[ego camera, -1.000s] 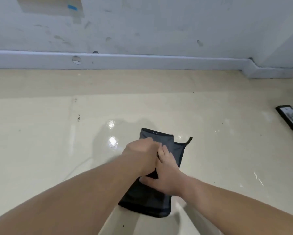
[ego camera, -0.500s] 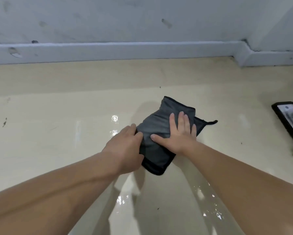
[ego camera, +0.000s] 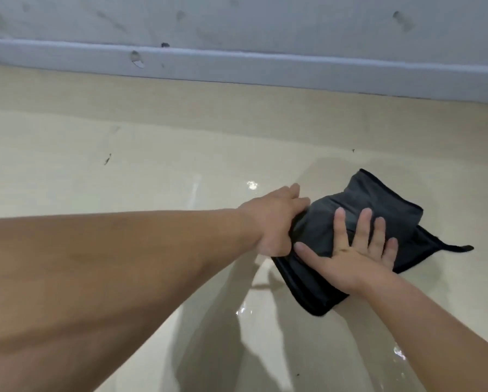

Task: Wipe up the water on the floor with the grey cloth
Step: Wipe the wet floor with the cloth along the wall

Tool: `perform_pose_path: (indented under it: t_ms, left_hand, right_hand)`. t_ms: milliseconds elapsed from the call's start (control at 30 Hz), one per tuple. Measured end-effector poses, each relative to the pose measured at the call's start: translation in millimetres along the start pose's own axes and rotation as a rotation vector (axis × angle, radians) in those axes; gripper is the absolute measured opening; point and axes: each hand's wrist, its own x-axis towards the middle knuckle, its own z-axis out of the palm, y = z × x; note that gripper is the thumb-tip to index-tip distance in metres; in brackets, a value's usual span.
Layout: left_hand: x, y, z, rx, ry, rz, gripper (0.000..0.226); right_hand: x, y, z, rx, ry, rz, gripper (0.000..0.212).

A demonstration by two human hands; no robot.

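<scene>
A folded dark grey cloth (ego camera: 384, 205) with a black hem lies flat on the glossy cream floor (ego camera: 124, 171), right of centre. My left hand (ego camera: 271, 219) grips the cloth's left edge, fingers curled under it. Flat on top of the cloth, with fingers spread, my right hand (ego camera: 353, 247) presses down. A small hanging loop sticks out at the cloth's right corner. Water glistens on the floor (ego camera: 244, 309) just in front of the cloth and near my right forearm; a bright wet glint (ego camera: 252, 184) shows behind my left hand.
A pale grey wall with a scuffed skirting board (ego camera: 237, 63) runs across the back, roughly a forearm's length beyond the cloth. Small dark marks dot the floor (ego camera: 107, 159) at the left.
Both hands and the cloth have slid forward and to the right across the floor. My right hand went from beside the left to flat on top. The dark object at the right edge has left view.
</scene>
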Motion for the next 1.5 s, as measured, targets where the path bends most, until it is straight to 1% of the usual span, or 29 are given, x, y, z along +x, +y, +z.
perform_pose_path:
  t_ms: [67, 133, 200, 267, 333, 367, 400, 467, 533, 600, 667, 733, 767, 833, 900, 933, 967, 1000, 1067, 1100, 1133, 1167, 1200, 1233, 1267, 1333, 1500]
  left_hand:
    - [-3, 0, -15, -0.035, 0.020, -0.057, 0.067]
    - [-7, 6, -25, -0.071, -0.008, -0.107, 0.082]
    - [-15, 6, -36, -0.120, -0.045, -0.118, 0.088]
    - [-12, 3, -50, -0.100, -0.073, -0.118, 0.087]
    - [-19, 1, -57, -0.058, -0.106, -0.130, 0.084]
    - [-19, 2, -59, -0.038, -0.094, -0.133, 0.083]
    - [-19, -1, -57, 0.005, -0.077, -0.125, 0.081]
    - [-16, -7, -39, 0.141, -0.103, -0.081, 0.071]
    - [-9, -13, -26, 0.206, -0.080, -0.021, 0.062]
    - [-8, -21, -27, 0.197, -0.066, 0.049, 0.064]
    - [-1, -13, -24, 0.206, -0.025, 0.114, 0.066]
    - [1, 3, -15, 0.107, 0.074, 0.091, 0.065]
    - [2, 12, -14, 0.113, 0.089, 0.085, 0.066]
    - [9, 21, -7, 0.196, 0.067, 0.072, 0.075]
    - [21, 25, 1, 0.330, -0.004, 0.085, 0.093]
    - [29, 28, 7, 0.398, -0.030, 0.099, 0.098]
    - [35, 35, 12, 0.431, -0.044, 0.124, 0.096]
    - [41, 42, 18, 0.431, -0.061, 0.141, 0.087]
    - [46, 53, 14, 0.345, -0.131, 0.117, 0.061]
    - [47, 54, 11, 0.332, -0.156, 0.115, 0.055]
    - [49, 53, 8, 0.331, -0.183, 0.118, 0.062]
    - [48, 52, 7, 0.353, -0.219, 0.112, 0.085]
    - [49, 49, 11, 0.378, -0.235, 0.086, 0.118]
    - [47, 48, 16, 0.407, -0.222, 0.070, 0.141]
    - [43, 50, 21, 0.418, -0.182, 0.082, 0.149]
    - [37, 58, 22, 0.408, -0.145, 0.071, 0.150]
    - [39, 43, 14, 0.377, -0.162, 0.109, 0.142]
  right_hand:
    - [-1, -2, -6, 0.000, -0.034, 0.021, 0.124]
    - [-3, -1, -11, -0.037, -0.069, 0.038, 0.126]
    - [1, -6, -10, -0.054, -0.121, 0.015, 0.127]
    - [-1, -9, -17, -0.060, -0.132, 0.025, 0.128]
    - [-5, -16, -24, -0.048, -0.180, 0.034, 0.128]
    - [-7, -14, -26, -0.048, -0.186, 0.038, 0.127]
    - [-6, -12, -26, -0.047, -0.189, 0.037, 0.127]
    - [-6, -9, -21, -0.049, -0.200, 0.037, 0.126]
    - [-3, -10, -21, -0.062, -0.191, 0.030, 0.126]
    - [3, -17, -19, -0.030, -0.171, -0.002, 0.125]
    - [-1, -7, -14, 0.036, -0.080, -0.007, 0.123]
    - [-6, 2, -1, 0.057, 0.033, -0.013, 0.120]
    - [-7, 5, 5, 0.068, 0.083, -0.010, 0.117]
    - [-12, 5, 12, 0.097, 0.078, -0.004, 0.115]
    - [-15, 11, 14, 0.121, 0.062, 0.009, 0.116]
    - [-17, 21, 15, 0.137, 0.055, 0.029, 0.118]
    - [-18, 34, 15, 0.160, 0.047, 0.056, 0.119]
    - [-18, 49, 15, 0.173, 0.038, 0.081, 0.119]
    - [-13, 75, 7, 0.185, 0.030, 0.125, 0.120]
    - [-10, 85, -1, 0.198, 0.021, 0.149, 0.120]
    - [-6, 96, -10, 0.217, 0.013, 0.173, 0.121]
    - [-3, 104, -19, 0.234, 0.003, 0.196, 0.122]
    - [1, 111, -28, 0.248, -0.004, 0.216, 0.124]
    - [7, 116, -36, 0.257, -0.007, 0.230, 0.125]
    - [12, 121, -44, 0.260, -0.003, 0.240, 0.126]
    - [25, 129, -59, 0.264, 0.022, 0.266, 0.126]
    - [50, 155, -90, 0.328, 0.091, 0.367, 0.125]
